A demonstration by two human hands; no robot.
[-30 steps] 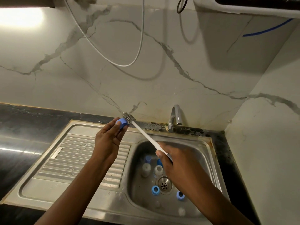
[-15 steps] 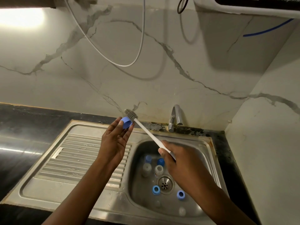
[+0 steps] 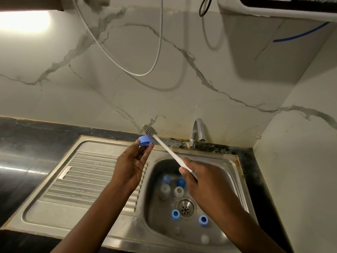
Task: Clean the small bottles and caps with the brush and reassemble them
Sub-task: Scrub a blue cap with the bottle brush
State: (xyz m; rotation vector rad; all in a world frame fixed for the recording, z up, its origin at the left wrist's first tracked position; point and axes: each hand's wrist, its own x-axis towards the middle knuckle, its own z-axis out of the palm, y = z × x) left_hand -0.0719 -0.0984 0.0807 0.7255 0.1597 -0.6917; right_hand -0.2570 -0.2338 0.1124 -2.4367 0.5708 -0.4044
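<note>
A blue cap (image 3: 145,140) is being held up over the sink's ribbed drainboard (image 3: 87,179), pinched at the fingertips of the left hand (image 3: 131,165), with its open side tilting down toward the palm. The brush (image 3: 167,151) is slanting up from the right, its grey bristle head sitting just behind the cap's far edge; whether the bristles are touching the cap is not clear. The right hand (image 3: 202,185) is gripping the lower end of the brush's white handle, fingers curling round it above the basin.

Below that hand, in the sink (image 3: 235,179), two small bottles (image 3: 165,190) are standing side by side just beyond the drain (image 3: 185,209). Two blue caps are lying behind the bottles (image 3: 181,182), and two more loose caps (image 3: 175,214) are lying open side up on either side of the drain. Two pale, blurred pieces (image 3: 204,238) are lying near the basin's front wall.

A chrome tap (image 3: 197,132) is rising at the sink's back edge. The dark table (image 3: 27,143) is surrounding the sink, and a white cable (image 3: 127,68) is hanging in a loop on the marble wall (image 3: 73,92) behind.
</note>
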